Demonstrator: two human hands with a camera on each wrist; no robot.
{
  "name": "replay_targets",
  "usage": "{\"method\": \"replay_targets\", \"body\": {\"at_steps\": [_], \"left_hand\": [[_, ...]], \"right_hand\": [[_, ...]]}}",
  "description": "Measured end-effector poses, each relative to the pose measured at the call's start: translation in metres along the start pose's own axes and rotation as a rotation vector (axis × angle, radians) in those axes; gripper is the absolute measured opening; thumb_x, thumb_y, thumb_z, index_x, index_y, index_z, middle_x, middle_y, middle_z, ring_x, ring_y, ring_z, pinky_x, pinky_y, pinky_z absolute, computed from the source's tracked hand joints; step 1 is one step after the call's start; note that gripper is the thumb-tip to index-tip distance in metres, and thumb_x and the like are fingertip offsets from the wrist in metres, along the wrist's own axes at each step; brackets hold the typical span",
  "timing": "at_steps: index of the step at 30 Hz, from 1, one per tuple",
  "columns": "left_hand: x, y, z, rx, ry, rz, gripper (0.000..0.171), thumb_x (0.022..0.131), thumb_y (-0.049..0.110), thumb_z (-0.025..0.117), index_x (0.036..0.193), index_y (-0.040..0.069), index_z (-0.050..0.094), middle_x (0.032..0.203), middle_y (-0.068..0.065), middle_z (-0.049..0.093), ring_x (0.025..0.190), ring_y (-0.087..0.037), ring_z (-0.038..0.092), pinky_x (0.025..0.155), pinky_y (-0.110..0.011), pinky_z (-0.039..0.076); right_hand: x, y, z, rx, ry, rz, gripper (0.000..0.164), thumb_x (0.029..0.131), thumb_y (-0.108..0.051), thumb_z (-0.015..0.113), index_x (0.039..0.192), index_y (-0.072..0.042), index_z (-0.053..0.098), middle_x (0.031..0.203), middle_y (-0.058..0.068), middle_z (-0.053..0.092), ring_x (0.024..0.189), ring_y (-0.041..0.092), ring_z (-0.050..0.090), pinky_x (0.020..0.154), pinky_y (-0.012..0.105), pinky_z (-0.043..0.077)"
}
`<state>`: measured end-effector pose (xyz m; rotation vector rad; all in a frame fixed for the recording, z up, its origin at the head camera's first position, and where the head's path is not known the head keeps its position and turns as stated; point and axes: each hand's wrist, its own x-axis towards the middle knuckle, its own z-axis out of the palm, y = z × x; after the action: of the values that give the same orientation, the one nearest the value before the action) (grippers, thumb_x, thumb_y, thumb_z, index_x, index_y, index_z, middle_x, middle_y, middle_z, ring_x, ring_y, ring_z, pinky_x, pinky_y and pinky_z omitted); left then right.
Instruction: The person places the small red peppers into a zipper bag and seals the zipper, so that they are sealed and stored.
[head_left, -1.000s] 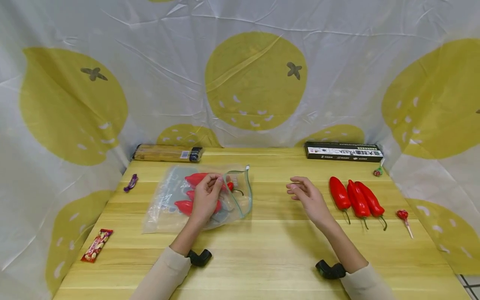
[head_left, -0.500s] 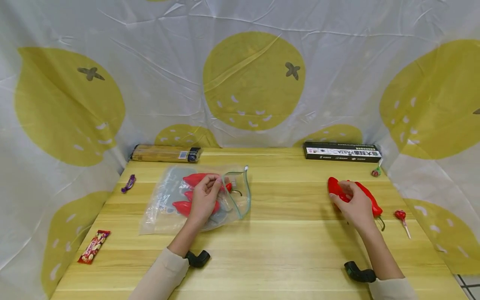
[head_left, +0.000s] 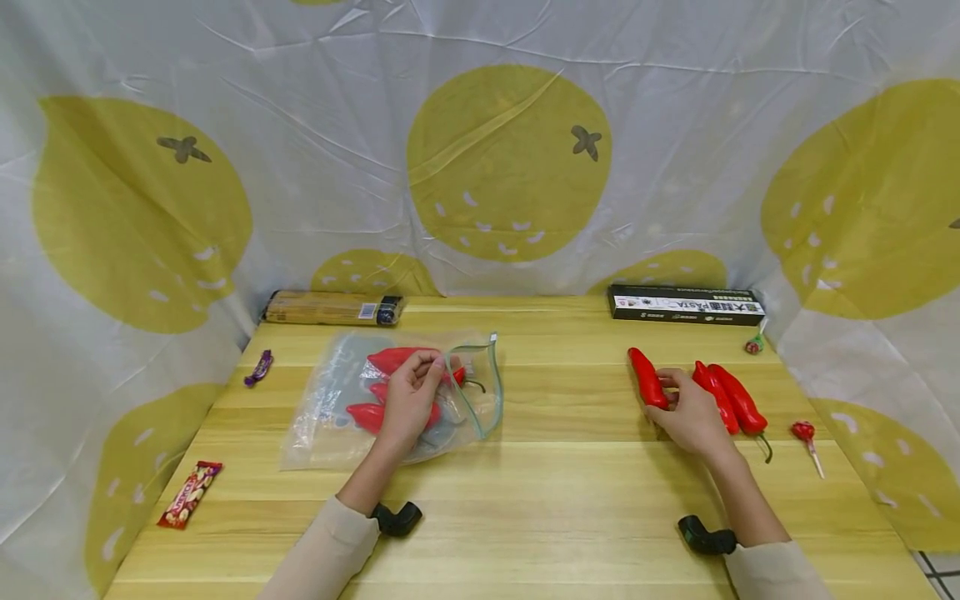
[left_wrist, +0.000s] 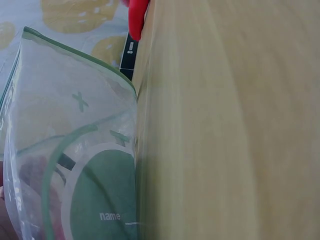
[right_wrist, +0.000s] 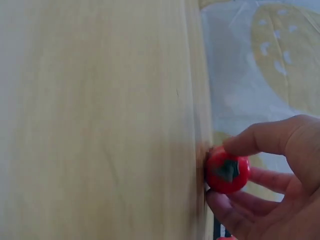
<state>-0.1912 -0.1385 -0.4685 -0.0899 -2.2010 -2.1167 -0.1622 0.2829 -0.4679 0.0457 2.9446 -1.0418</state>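
My right hand (head_left: 692, 418) grips a red chili pepper (head_left: 647, 377) by its stem half; in the right wrist view the pepper's green-capped end (right_wrist: 227, 172) sits between thumb and fingers. Two more red peppers (head_left: 738, 398) lie just right of that hand, partly behind it. On the left, a clear zip bag (head_left: 318, 425) with a green-edged mouth lies on the table, with several red peppers (head_left: 366, 417) inside. My left hand (head_left: 408, 398) pinches the bag near its mouth, which gapes; in the left wrist view the bag (left_wrist: 75, 120) stands raised at its opening.
At the back are a pasta pack (head_left: 322, 307) on the left and a black pasta box (head_left: 686, 305) on the right. A purple candy (head_left: 259, 367) and a red snack bar (head_left: 190, 495) lie left. Lollipops (head_left: 804, 431) (head_left: 754, 343) lie right.
My right hand has reached right to the peppers, taken the leftmost one and drawn it left, away from the other two. My left hand stays at the bag.
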Motion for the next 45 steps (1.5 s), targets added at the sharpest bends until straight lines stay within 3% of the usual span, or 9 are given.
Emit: {"method": "replay_targets", "body": {"at_steps": [3, 8, 11, 15, 19, 21, 24, 34, 45], "left_hand": [[0.0, 0.001, 0.0, -0.001, 0.004, -0.002, 0.035, 0.094, 0.039, 0.061, 0.112, 0.009, 0.061, 0.115, -0.009, 0.07, 0.108, -0.012, 0.065, 0.092, -0.028, 0.053], [0.0, 0.002, 0.0, -0.004, -0.002, -0.013, 0.035, 0.095, 0.036, 0.06, 0.113, 0.007, 0.06, 0.114, -0.013, 0.068, 0.105, -0.013, 0.065, 0.092, -0.033, 0.053], [0.0, 0.004, -0.001, 0.007, -0.004, -0.029, 0.032, 0.097, 0.033, 0.059, 0.114, 0.007, 0.06, 0.115, -0.012, 0.068, 0.104, -0.011, 0.064, 0.095, -0.037, 0.052], [-0.001, 0.012, -0.001, 0.029, 0.0, -0.02, 0.027, 0.098, 0.029, 0.058, 0.113, 0.007, 0.061, 0.115, -0.013, 0.067, 0.102, -0.013, 0.064, 0.097, -0.045, 0.05], [-0.001, 0.012, -0.001, 0.072, 0.016, 0.033, 0.031, 0.096, 0.036, 0.06, 0.112, 0.01, 0.062, 0.113, -0.01, 0.067, 0.103, -0.016, 0.064, 0.094, -0.048, 0.051], [0.0, 0.01, -0.001, 0.092, 0.028, 0.054, 0.033, 0.095, 0.041, 0.06, 0.112, 0.013, 0.062, 0.113, -0.007, 0.067, 0.105, -0.016, 0.064, 0.092, -0.043, 0.053], [-0.001, 0.012, -0.001, 0.117, 0.043, 0.073, 0.035, 0.094, 0.045, 0.06, 0.111, 0.015, 0.063, 0.112, -0.004, 0.068, 0.106, -0.015, 0.064, 0.089, -0.03, 0.054], [-0.004, 0.016, -0.001, 0.077, 0.026, 0.129, 0.028, 0.098, 0.035, 0.057, 0.111, 0.01, 0.06, 0.116, -0.008, 0.071, 0.111, -0.016, 0.065, 0.089, -0.02, 0.052], [-0.005, 0.015, -0.001, 0.071, 0.055, 0.124, 0.032, 0.097, 0.038, 0.057, 0.113, 0.01, 0.059, 0.114, -0.008, 0.071, 0.109, -0.017, 0.065, 0.09, -0.018, 0.05]], "right_hand": [[0.003, -0.004, 0.003, -0.011, 0.022, -0.023, 0.056, 0.085, -0.015, 0.068, 0.136, -0.004, 0.049, 0.125, 0.023, 0.06, 0.099, 0.032, 0.061, 0.077, 0.035, 0.048], [0.005, -0.007, 0.005, 0.036, 0.09, 0.04, 0.045, 0.089, -0.021, 0.065, 0.129, -0.004, 0.053, 0.12, 0.021, 0.062, 0.101, 0.032, 0.062, 0.078, 0.033, 0.049], [0.006, -0.011, 0.007, 0.094, 0.151, 0.069, 0.038, 0.092, -0.027, 0.062, 0.124, -0.006, 0.057, 0.12, 0.018, 0.064, 0.103, 0.032, 0.064, 0.082, 0.034, 0.051], [0.007, -0.027, 0.013, 0.249, 0.172, 0.046, 0.036, 0.096, -0.032, 0.059, 0.123, -0.008, 0.059, 0.119, 0.016, 0.066, 0.104, 0.029, 0.066, 0.082, 0.02, 0.052], [0.009, -0.05, 0.026, 0.485, 0.08, -0.044, 0.036, 0.098, -0.027, 0.059, 0.124, -0.003, 0.055, 0.116, 0.02, 0.064, 0.095, 0.032, 0.068, 0.081, 0.025, 0.057], [0.01, -0.065, 0.036, 0.579, 0.018, -0.091, 0.034, 0.098, -0.023, 0.059, 0.123, -0.001, 0.054, 0.113, 0.023, 0.063, 0.092, 0.036, 0.068, 0.082, 0.035, 0.058], [0.011, -0.087, 0.052, 0.66, -0.076, -0.133, 0.033, 0.097, -0.022, 0.06, 0.122, -0.001, 0.054, 0.113, 0.023, 0.062, 0.093, 0.042, 0.067, 0.083, 0.037, 0.058], [0.014, -0.151, 0.105, 0.835, -0.258, -0.096, 0.029, 0.095, -0.013, 0.063, 0.121, -0.004, 0.058, 0.125, 0.017, 0.055, 0.103, 0.038, 0.066, 0.095, 0.051, 0.051], [0.021, -0.184, 0.143, 0.868, -0.285, -0.028, 0.033, 0.093, -0.013, 0.065, 0.123, 0.0, 0.059, 0.123, 0.017, 0.058, 0.098, 0.025, 0.07, 0.088, 0.038, 0.056]]}}
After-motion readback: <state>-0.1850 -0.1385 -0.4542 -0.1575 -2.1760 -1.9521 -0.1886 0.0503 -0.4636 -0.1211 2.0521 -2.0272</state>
